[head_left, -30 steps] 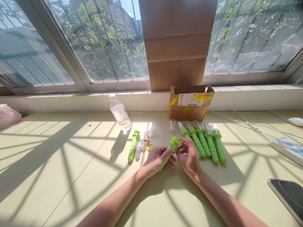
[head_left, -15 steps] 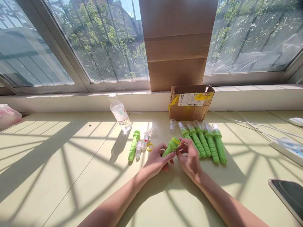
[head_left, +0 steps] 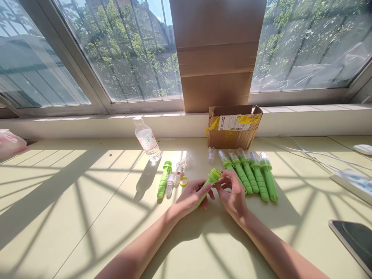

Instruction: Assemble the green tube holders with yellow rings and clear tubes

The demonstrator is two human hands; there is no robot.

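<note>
My left hand (head_left: 193, 198) is wrapped round a green plastic handle (head_left: 213, 176), its wider head tilted up to the right with a yellow ring round it. The fingers of my right hand (head_left: 231, 192) are closed at the right side of that head; their tips are partly hidden. Left of my hands lie another green handle (head_left: 164, 179), a loose yellow ring (head_left: 184, 181), a clear ribbed cap (head_left: 185, 162) and small clear pieces (head_left: 169, 185), one with a red spot (head_left: 178, 173). Several green handles with clear tops (head_left: 250, 174) lie in a row to the right.
A clear cap (head_left: 211, 154) stands before an open cardboard box (head_left: 232, 133). A water bottle (head_left: 147, 141) stands at the back left. At the right are a power strip (head_left: 353, 184), white cables (head_left: 308, 151) and a phone (head_left: 353, 242). A pinkish bag (head_left: 11, 140) is far left.
The held handle has shifted slightly up and right in my left hand, and its lower end now shows below the fingers. My right hand stays at its head.
</note>
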